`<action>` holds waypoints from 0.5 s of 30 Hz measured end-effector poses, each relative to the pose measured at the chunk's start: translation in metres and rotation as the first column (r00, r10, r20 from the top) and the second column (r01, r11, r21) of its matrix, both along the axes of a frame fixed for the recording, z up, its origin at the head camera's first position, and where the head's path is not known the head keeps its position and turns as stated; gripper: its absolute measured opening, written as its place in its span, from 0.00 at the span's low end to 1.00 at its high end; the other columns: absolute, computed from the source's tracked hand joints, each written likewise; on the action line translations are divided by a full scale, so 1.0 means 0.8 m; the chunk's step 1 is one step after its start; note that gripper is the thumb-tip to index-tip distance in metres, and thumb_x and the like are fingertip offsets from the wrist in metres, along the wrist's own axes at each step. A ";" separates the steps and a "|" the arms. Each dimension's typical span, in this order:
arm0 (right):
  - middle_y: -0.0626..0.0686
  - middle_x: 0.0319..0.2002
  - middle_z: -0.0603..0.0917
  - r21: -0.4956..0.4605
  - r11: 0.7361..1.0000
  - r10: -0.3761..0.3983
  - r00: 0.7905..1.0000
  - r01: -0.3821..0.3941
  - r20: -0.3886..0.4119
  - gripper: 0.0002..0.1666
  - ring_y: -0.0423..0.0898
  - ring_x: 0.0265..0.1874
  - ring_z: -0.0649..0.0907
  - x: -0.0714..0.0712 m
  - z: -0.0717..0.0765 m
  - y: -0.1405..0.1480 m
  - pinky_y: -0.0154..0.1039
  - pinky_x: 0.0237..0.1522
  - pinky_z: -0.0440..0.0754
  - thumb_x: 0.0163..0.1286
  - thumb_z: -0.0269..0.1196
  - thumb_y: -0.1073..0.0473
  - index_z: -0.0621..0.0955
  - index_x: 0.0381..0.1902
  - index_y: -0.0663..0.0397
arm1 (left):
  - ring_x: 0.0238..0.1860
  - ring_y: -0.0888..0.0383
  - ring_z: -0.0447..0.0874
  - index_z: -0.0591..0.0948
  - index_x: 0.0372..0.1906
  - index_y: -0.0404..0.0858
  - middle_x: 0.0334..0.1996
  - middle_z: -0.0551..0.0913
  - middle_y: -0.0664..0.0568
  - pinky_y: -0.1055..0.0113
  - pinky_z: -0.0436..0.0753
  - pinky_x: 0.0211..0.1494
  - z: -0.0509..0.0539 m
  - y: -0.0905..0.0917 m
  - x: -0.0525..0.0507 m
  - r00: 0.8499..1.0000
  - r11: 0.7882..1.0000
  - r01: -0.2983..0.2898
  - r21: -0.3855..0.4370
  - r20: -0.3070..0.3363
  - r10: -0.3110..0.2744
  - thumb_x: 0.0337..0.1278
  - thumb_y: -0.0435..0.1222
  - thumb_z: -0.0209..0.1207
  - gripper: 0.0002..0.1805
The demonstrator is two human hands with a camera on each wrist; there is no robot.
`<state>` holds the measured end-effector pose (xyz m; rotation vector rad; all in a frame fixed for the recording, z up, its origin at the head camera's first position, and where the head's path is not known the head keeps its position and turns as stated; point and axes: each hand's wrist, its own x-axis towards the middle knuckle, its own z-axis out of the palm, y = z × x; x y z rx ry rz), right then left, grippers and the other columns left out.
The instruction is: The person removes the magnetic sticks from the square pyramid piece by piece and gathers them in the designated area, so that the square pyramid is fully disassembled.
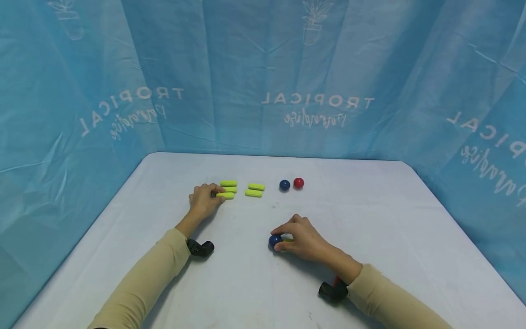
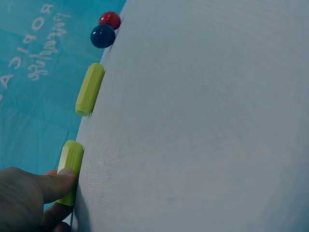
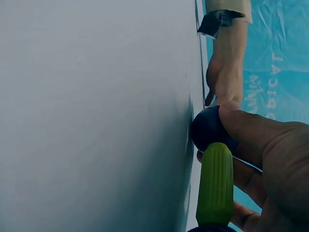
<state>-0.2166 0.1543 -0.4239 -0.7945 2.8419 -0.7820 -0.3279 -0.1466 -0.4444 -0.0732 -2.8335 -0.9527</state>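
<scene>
My left hand [image 1: 204,201] is at the near end of a group of yellow-green ribbed sticks. Its thumb and fingers pinch the nearest stick [image 2: 71,157] by the sides. Two more sticks [image 1: 228,183] lie just beyond, and another pair [image 1: 254,193] lies to their right. Nearer the middle of the table, my right hand [image 1: 303,240] pinches a dark blue ball [image 1: 275,241] between thumb and fingers. In the right wrist view a yellow-green stick [image 3: 215,186] reaches towards that ball, beside the palm. Something dark blue [image 3: 212,228] shows at this stick's lower end, mostly cut off.
Towards the back of the white table [image 1: 353,214], another dark blue ball [image 1: 284,185] sits beside a red ball [image 1: 298,183]. Black devices [image 1: 200,248] are strapped at both wrists. A blue printed curtain [image 1: 238,77] stands behind the table and along its sides.
</scene>
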 end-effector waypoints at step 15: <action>0.39 0.41 0.85 0.014 0.995 -0.093 0.989 0.095 -0.112 0.24 0.36 0.41 0.70 0.020 0.000 0.035 0.38 0.43 0.68 0.51 0.72 0.47 0.84 0.48 0.42 | 0.48 0.46 0.69 0.82 0.46 0.43 0.43 0.78 0.44 0.48 0.59 0.54 -0.001 -0.002 0.000 1.000 1.000 0.001 -0.004 0.006 -0.001 0.56 0.40 0.62 0.13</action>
